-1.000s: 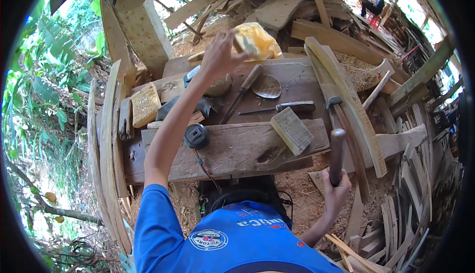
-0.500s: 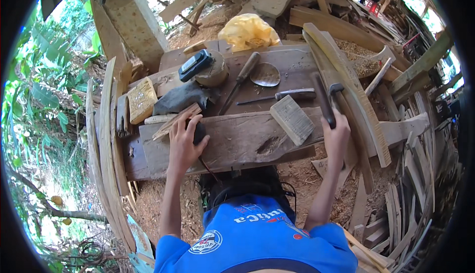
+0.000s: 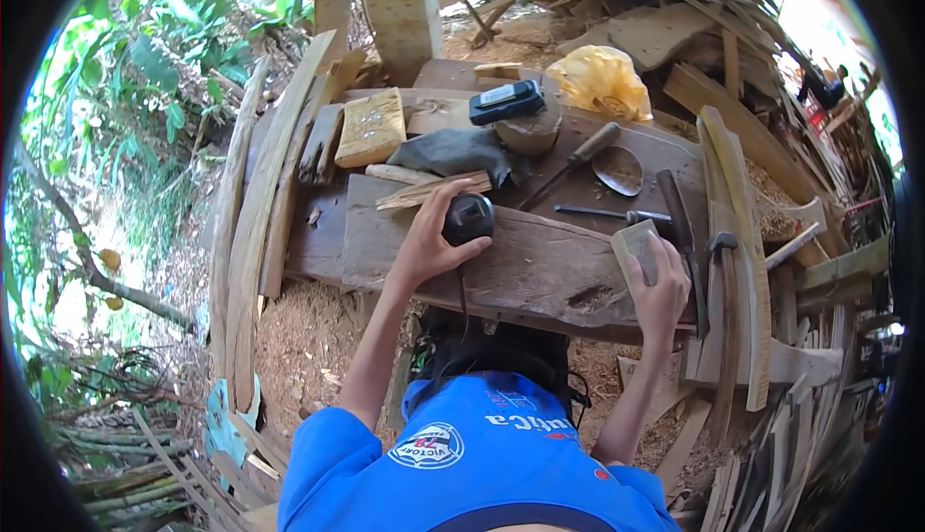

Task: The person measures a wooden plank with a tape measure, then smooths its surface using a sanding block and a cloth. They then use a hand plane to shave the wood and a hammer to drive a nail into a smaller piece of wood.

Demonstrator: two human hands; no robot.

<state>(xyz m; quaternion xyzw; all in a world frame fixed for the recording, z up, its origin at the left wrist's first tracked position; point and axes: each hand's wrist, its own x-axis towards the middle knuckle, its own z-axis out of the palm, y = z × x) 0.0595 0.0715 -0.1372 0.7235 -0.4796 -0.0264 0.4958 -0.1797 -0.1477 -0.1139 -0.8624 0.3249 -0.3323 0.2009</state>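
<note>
My left hand (image 3: 431, 248) is curled around a black rounded tape measure (image 3: 469, 217) near the bench's front edge. A thin dark strap (image 3: 463, 301) hangs below it. My right hand (image 3: 660, 286) grips a small rectangular wood block (image 3: 636, 248), which is tilted up over the thick plank (image 3: 540, 262). Just right of that hand lies a long dark handle (image 3: 677, 206), apart from my fingers. A hammer head (image 3: 721, 241) rests beside it. Behind the block are a chisel (image 3: 597, 214), a round metal scoop-like piece (image 3: 618, 172) and a wooden-handled tool (image 3: 588, 149).
At the back left sit a yellowish wood block (image 3: 372, 127), a grey cloth (image 3: 453, 151) and a black device (image 3: 506, 102) on a round wood piece (image 3: 532, 129). A yellow plastic bag (image 3: 599, 82) lies behind. Long boards (image 3: 740, 243) stand along the right; more lean left.
My right hand has let go of the dark handle and taken hold of the wood block, raising it on edge. My left hand stays at the tape measure. The whole view has shifted.
</note>
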